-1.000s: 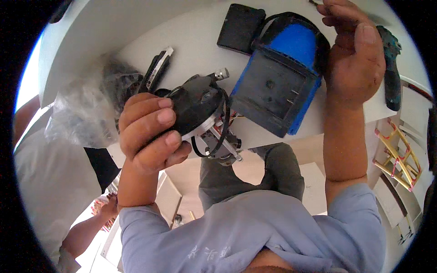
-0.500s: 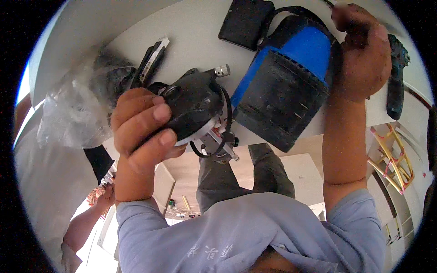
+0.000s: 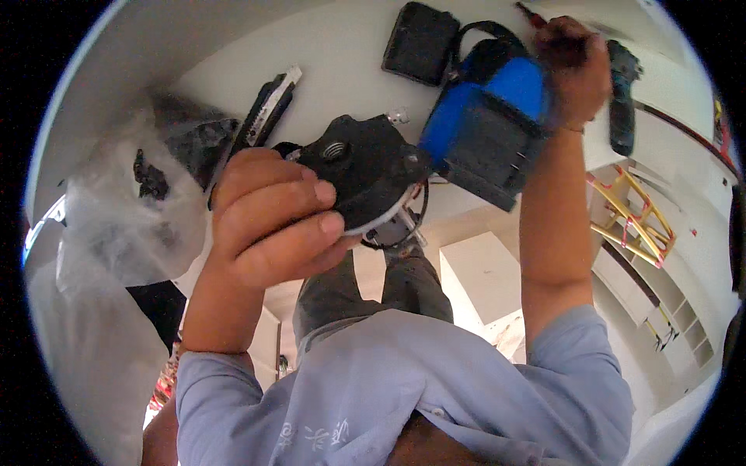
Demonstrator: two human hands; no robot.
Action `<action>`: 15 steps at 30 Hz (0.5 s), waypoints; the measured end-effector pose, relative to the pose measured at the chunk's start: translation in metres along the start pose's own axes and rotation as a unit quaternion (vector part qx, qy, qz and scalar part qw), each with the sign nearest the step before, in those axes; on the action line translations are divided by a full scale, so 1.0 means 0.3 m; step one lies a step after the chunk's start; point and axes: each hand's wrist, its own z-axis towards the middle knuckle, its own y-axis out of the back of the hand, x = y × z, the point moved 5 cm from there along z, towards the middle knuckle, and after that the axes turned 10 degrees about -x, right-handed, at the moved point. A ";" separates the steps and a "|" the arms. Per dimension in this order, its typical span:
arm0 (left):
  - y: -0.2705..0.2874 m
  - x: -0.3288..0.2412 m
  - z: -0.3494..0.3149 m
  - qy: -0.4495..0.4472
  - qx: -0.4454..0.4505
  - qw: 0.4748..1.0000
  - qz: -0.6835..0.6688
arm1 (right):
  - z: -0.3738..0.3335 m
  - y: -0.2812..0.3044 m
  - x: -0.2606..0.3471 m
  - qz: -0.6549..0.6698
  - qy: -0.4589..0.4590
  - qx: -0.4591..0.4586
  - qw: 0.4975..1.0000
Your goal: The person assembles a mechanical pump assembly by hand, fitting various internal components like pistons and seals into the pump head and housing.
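My left hand is closed round a black rounded device, raised toward me above the table edge. A threaded socket shows on its black face, a metal knob sticks out at its far side, and a cable and metal parts hang below a pale rim. My right hand is up at the far right, past a blue and black bag with a strap. Its fingers are curled round a slim red and black tool, mostly hidden by the hand.
A utility knife lies behind my left hand, beside crumpled clear plastic. At the back sits a black rectangular case. To the right lies a dark handheld tool. Below the table edge stand a yellow frame and a white box.
The black device has turned so its threaded socket faces me more. My right hand has shifted slightly left and down, and more of the slim tool shows. The whole view has shifted.
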 end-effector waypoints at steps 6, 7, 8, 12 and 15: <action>-0.071 0.012 0.032 0.014 -0.027 0.999 -0.012 | -0.160 0.272 0.038 0.211 -0.264 -0.123 0.933; -0.082 0.012 0.036 0.016 -0.031 0.999 -0.011 | -0.212 0.312 0.050 0.352 -0.336 -0.128 0.864; -0.087 0.012 0.041 0.016 -0.030 0.999 -0.011 | -0.271 0.352 0.090 0.296 -0.338 -0.066 0.891; -0.098 0.014 0.042 0.038 -0.025 0.999 -0.014 | -0.480 0.454 0.239 0.244 -0.375 0.093 0.890; -0.087 0.011 0.021 0.066 -0.019 0.998 0.004 | -0.528 0.478 0.316 0.242 -0.311 0.173 0.903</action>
